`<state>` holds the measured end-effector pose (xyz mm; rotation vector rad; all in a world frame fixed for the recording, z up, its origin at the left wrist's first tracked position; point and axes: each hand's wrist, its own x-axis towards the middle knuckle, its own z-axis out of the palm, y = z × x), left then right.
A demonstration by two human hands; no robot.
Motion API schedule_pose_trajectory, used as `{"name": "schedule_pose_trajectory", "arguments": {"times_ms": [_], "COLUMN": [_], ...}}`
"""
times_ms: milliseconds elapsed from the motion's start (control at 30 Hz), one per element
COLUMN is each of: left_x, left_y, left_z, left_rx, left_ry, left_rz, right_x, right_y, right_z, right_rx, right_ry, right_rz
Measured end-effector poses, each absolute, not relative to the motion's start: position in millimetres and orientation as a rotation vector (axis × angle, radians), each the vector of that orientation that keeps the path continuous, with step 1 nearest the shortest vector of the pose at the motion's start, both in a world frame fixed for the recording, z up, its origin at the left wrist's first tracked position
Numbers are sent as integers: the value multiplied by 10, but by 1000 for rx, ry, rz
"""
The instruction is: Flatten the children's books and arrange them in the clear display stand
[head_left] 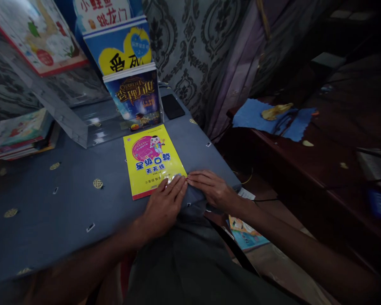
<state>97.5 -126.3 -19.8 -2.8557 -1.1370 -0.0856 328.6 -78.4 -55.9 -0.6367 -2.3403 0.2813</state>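
A yellow workbook (150,159) with a pink circle and a cartoon child on its cover lies face up on the blue-grey tablecloth. My left hand (165,202) rests on its lower right part, fingers stretched out over the cover. At the lower right corner of the workbook is my right hand (213,189), its fingers pressed together with the tips on that corner. The right thumb is mostly hidden. Both hands nearly meet at this corner.
Behind the workbook, a clear rack (82,131) holds upright books, a dark-blue one (136,101) in front. A black phone (173,106) lies beside it. A book stack (25,133) sits at left. Right: a dark red table (330,186) with a blue cloth (250,116). Another book (247,235) lies below.
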Motion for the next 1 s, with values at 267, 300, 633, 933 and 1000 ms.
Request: {"name": "schedule_pose_trajectory", "arguments": {"times_ms": [267,300,633,933,1000], "left_x": [1045,1028,799,470,422], "left_y": [-1528,-1554,-1814,-2053,-2081], "left_z": [-205,-206,-259,-236,-238], "left_rx": [-2688,-2677,-2554,-2395,-2390], "left_ry": [-1390,-1414,-1658,-1801,-1798], "left_rz": [-83,-86,-184,-249,-265], "right_x": [3316,3315,3344,3321,3315], "right_y": [-773,-777,-781,-788,-777], "right_z": [-642,-644,-623,-575,-557], "right_rx": [-600,-594,-634,-618,-600], "right_ry": [-2320,-2307,-2328,-2362,-2361], "right_rz": [257,252,348,296,271]}}
